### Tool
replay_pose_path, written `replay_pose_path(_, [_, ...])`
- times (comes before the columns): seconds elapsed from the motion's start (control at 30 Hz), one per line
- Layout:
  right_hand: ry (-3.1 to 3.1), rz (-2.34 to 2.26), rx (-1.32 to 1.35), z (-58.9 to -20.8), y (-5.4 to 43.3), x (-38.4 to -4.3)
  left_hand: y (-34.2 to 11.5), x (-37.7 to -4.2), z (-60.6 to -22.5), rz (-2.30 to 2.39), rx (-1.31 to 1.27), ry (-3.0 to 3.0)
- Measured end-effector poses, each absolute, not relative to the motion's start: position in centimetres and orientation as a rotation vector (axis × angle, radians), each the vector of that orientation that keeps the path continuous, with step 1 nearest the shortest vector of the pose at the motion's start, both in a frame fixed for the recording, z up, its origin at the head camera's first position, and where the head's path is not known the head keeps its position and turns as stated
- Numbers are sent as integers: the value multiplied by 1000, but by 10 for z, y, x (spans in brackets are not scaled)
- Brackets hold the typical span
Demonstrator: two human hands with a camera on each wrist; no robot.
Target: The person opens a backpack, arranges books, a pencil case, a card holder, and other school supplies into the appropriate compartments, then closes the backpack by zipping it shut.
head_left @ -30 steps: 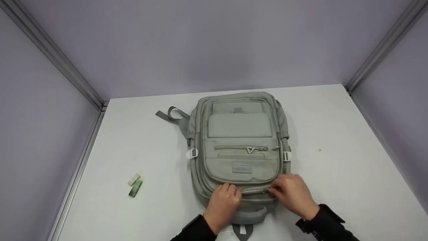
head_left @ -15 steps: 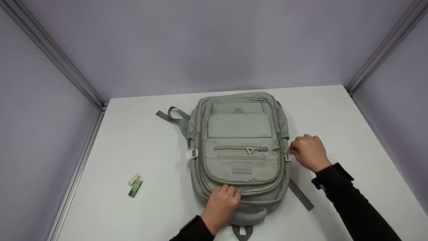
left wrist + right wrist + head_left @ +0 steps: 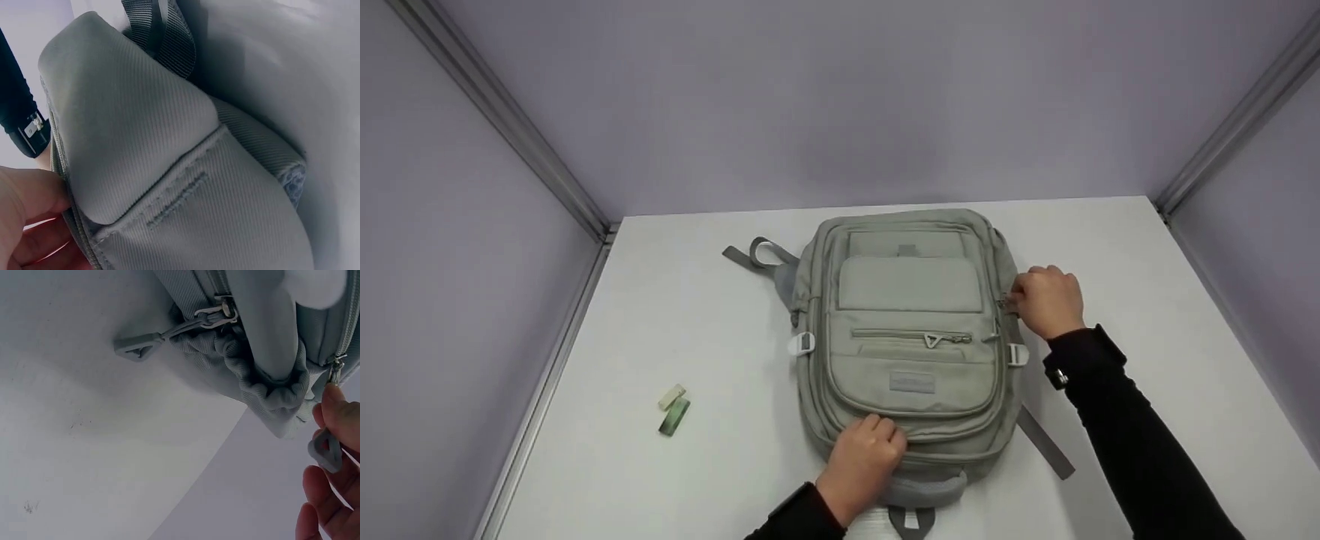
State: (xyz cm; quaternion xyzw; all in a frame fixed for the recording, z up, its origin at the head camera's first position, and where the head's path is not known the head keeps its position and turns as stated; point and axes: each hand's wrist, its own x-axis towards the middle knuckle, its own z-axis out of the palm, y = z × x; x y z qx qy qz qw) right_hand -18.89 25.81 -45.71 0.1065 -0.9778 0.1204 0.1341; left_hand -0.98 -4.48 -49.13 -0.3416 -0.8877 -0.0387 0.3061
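Observation:
A grey-green backpack lies on its back on the white table, its carry handle toward me. With curled fingers my left hand grips the seamed edge at the pack's near end; in the left wrist view its thumb presses the fabric beside the zip. My right hand is at the pack's right side. There, in the right wrist view, its thumb and finger pinch a zipper pull just below the slider. A second zipper pull hangs loose over the table.
Two small pieces, one dark green and one pale, lie on the table left of the pack. Loose straps stick out at its sides. Grey walls enclose the table at the back and both sides.
My right hand has moved from the pack's near right corner away along its right side, drawing the zipper pull. The gap in the zip by my left hand has closed. My left hand stays put.

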Motion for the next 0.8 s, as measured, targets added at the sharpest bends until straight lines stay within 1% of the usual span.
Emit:
replay_pose_path(0.43, [-2889, 534, 354, -452, 265, -165, -60, -6, -493, -317, -923, -2449])
replay_pose_path(0.67, [-2937, 624, 539, -447, 261, -148, -65, -3, -495, -392, -930, -2458])
replay_pose_path(0.8, [-2922, 539, 634, -445, 255, -141, -69, -1, -495, -462, -938, -2450])
